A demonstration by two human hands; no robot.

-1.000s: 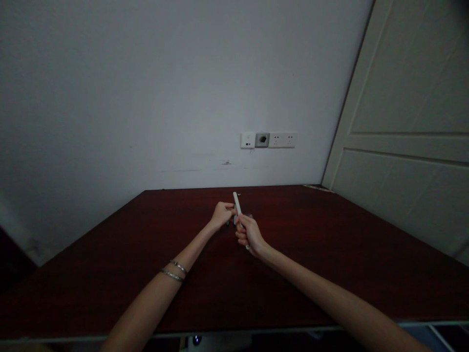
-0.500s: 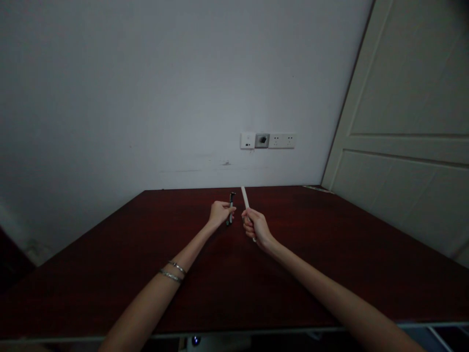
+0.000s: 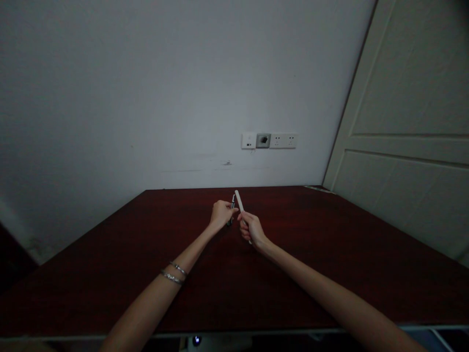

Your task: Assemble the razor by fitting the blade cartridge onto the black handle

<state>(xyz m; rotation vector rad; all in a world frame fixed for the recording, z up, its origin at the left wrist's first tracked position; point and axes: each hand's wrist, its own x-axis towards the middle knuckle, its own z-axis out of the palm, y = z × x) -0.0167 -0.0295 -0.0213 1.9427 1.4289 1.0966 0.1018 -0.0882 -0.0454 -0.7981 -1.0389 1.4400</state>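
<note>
My left hand (image 3: 221,214) is closed in a pinch on a slim dark-and-silver tool (image 3: 233,201), held upright with a small bent tip at its top. Most of its middle is hidden by my fingers, and I cannot tell its exact kind. Close by on the right, my right hand (image 3: 252,230) is wrapped around a white stick (image 3: 239,200) with a rounded upper end. It leans up and to the left, and its upper end is beside the tool's tip; whether they touch I cannot tell. Both hands are over the dark red table (image 3: 176,298).
White wall sockets and switches (image 3: 269,141) sit on the grey wall (image 3: 183,88) behind the table. A pale panelled door (image 3: 410,117) stands at the right. A narrow light strip (image 3: 318,189) lies at the table's far right edge.
My right hand has moved slightly left, bringing the white stick's upper end close to the tool. The tool now leans a little to the right in my left hand.
</note>
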